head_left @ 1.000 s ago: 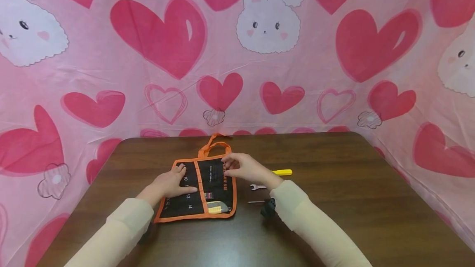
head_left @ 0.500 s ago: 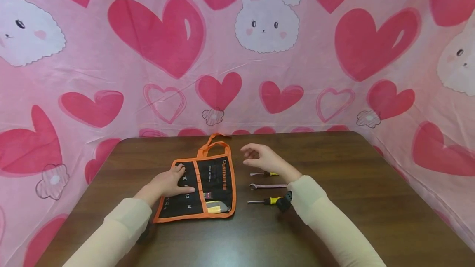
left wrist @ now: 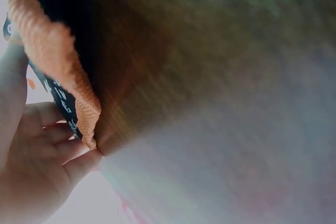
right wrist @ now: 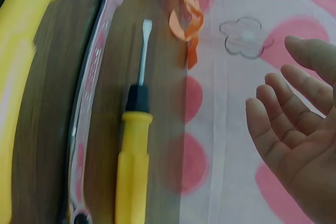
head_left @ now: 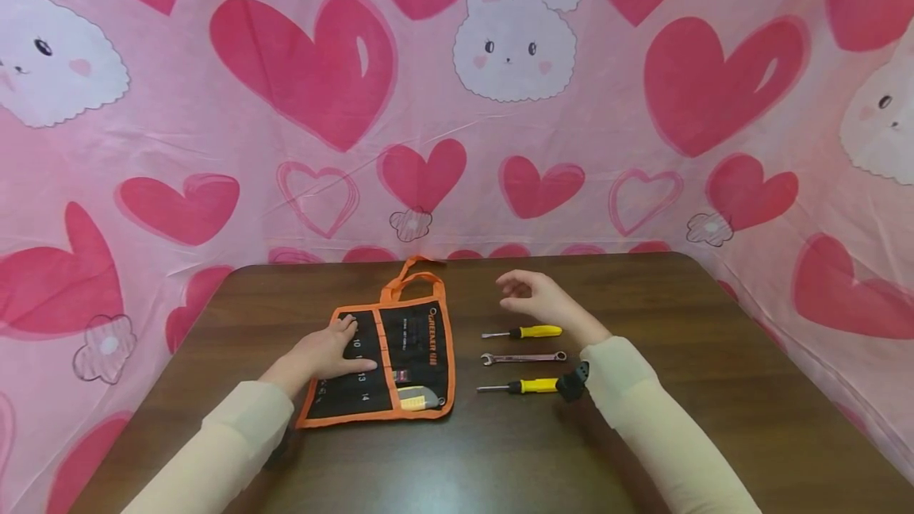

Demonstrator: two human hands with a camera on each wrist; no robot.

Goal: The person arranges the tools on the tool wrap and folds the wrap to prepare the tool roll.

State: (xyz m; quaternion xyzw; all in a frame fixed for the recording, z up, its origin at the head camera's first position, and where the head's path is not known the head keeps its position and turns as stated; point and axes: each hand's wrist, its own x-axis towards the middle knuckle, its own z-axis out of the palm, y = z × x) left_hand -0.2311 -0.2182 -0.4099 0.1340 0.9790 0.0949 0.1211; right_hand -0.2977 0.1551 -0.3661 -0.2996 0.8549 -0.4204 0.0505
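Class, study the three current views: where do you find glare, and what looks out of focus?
Head view: pale glare on the near middle of the table, tools readable; left wrist view: the right side dissolves into haze, while the orange trim of the tool pouch shows its weave; right wrist view: bright glints along the wrench, the leftmost yellow handle softly blurred.

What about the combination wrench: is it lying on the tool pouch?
No, the combination wrench lies on the table between two yellow-handled screwdrivers, apart from the tool pouch.
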